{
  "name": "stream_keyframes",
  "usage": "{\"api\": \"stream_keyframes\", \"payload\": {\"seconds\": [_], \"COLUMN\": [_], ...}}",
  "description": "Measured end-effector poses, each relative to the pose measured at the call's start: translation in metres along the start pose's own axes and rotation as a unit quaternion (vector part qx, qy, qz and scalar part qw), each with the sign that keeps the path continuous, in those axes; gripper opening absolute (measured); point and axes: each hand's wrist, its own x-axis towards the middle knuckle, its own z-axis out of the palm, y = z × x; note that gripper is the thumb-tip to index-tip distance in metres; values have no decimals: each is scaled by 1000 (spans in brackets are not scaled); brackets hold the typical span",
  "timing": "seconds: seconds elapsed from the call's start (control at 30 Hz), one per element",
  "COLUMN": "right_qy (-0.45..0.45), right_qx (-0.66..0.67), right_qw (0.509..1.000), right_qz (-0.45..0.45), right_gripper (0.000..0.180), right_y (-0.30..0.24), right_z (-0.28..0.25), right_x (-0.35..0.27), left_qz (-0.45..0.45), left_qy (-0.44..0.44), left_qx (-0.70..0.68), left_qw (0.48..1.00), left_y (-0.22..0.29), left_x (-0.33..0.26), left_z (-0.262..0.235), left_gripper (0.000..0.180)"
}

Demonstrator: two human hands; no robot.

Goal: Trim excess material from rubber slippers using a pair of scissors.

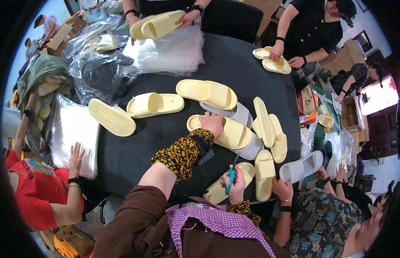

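Clock: 12 is straight away from me, centred on my left hand.
Left hand: (213, 124) palm down, fingers part-curled over a pale yellow, foam-like slide sandal with a ribbed strap (236, 133); can't tell if gripping or just pressing. Reads as a steadying hold.
That sandal: mid-table, toe toward 4, lying partly over a grey ribbed slide sandal (253, 148). Overlap probably saves room.
Right hand: (237, 187) at 5, fingers closed round teal-handled scissors (229, 182), blade end toward 12; can't tell if blades are together. Likely kept in the fist for quick reach.
Under right hand: another pale yellow slide (215, 192), partly hidden.
12 o'clock: yellow ribbed slide (206, 92) over a second grey one (241, 114), same stacking.
9 to 10: yellow slide, strap up (165, 104); beyond it one sole up (112, 117), maybe turned to show its underside.
4 o'clock: co-worker's hand (284, 189) at a grey slide (301, 167), raised, seemingly for a look.
11, far side: clear plastic bags (174, 51), fanned flat, presumably for easy picking.
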Motion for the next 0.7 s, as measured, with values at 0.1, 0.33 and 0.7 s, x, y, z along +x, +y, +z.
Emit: {"api": "stream_keyframes", "payload": {"seconds": [0.1, 0.33, 0.7], "right_qy": [-1, 55, 46], "right_qx": [11, 61, 16], "right_qw": [1000, 995, 995], "right_qz": [-7, -65, -91], "right_gripper": [46, 44, 43], "right_y": [-1, -14, -15], "right_z": [1, 13, 8], "right_x": [4, 9, 8], "left_qz": [13, 90, 152], "left_qy": [18, -37, 73], "left_qx": [-26, -148, -276], "left_qw": [999, 984, 946], "left_y": [11, 55, -33], "left_x": [3, 1, 2], "left_z": [5, 2, -43], "left_gripper": [31, 30, 20]}}
